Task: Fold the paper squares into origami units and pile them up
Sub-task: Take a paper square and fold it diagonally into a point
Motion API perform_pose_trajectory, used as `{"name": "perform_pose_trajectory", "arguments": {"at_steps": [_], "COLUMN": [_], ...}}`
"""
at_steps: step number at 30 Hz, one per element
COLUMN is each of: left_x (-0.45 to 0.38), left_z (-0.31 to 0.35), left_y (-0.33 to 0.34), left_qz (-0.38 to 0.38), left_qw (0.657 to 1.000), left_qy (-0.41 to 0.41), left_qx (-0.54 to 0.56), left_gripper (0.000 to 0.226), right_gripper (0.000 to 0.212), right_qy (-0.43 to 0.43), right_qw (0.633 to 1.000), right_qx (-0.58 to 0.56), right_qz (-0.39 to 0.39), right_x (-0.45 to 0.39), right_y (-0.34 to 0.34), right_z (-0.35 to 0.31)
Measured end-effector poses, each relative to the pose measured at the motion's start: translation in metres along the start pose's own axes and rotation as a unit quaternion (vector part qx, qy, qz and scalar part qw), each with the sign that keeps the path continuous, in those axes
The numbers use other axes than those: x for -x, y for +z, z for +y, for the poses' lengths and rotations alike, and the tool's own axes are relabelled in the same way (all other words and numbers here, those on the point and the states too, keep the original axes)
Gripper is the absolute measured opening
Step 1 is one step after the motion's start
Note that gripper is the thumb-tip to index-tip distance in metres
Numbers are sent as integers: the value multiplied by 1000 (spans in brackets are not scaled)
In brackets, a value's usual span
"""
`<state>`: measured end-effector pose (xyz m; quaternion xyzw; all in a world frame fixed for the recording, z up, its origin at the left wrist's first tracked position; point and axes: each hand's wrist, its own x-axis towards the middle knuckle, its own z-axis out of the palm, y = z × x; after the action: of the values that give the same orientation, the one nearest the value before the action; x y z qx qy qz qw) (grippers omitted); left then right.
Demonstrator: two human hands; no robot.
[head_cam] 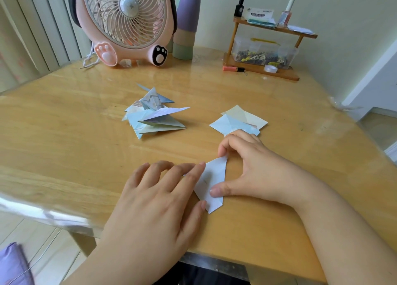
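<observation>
At the near edge of a wooden table (64, 134), a person's 2 hands work a pale, partly folded paper (211, 181): the left hand (154, 201) lies flat with straight fingers pressing its left side, while the right hand (255, 170) pinches its far tip with curled fingers and pins its near part with the thumb. Farther back sit a pile (153, 115) of folded units on the left and a stack (238, 121) of squares just beyond the right hand. At the far edge stand a pink fan (126, 24) and a small wooden shelf (264, 46).
</observation>
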<state>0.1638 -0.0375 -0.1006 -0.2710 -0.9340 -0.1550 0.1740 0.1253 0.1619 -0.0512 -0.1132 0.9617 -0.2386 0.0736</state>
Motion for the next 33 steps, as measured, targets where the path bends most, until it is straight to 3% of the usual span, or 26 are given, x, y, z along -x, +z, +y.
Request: {"name": "perform_pose_trajectory", "arguments": {"at_steps": [6,9,11,13,15,17,21,25,27,30,33], "left_x": [-2,-2,-6,-15,-29,-44,-61,-66,-67,-69,-72], "left_z": [1,2,5,4,1,2,6,8,5,-4,-15], "left_y": [-3,-7,-17,-24,-32,-39,-37,-27,-24,-27,-33], "left_qz": [11,27,52,72,72,37,-6,14,3,-85,-198], "left_qw": [1000,992,956,889,846,825,838,783,772,772,758], "left_qy": [-14,-37,-109,-187,-226,-240,-237,-280,-285,-255,-194], "left_qx": [24,118,267,412,478,510,492,555,568,575,591], "left_gripper": [53,41,27,13,15,19,19,22,23,29,25], "right_gripper": [31,32,39,45,49,52,54,50,43,47,49], "right_qy": [-27,-61,-86,-108,-124,-129,-134,-100,-97,-128,-168], "right_qw": [992,973,954,934,918,908,897,909,922,931,944], "right_qx": [-114,-213,-274,-327,-362,-384,-405,-381,-347,-300,-252], "right_qz": [49,71,86,96,102,106,114,134,141,165,130], "right_x": [0,-1,-1,-2,-2,-1,0,-1,-1,0,1], "right_y": [0,1,-1,-3,-5,-7,-10,-10,-11,-16,-16], "right_z": [-2,-3,-2,-1,0,0,-2,3,5,10,9]}}
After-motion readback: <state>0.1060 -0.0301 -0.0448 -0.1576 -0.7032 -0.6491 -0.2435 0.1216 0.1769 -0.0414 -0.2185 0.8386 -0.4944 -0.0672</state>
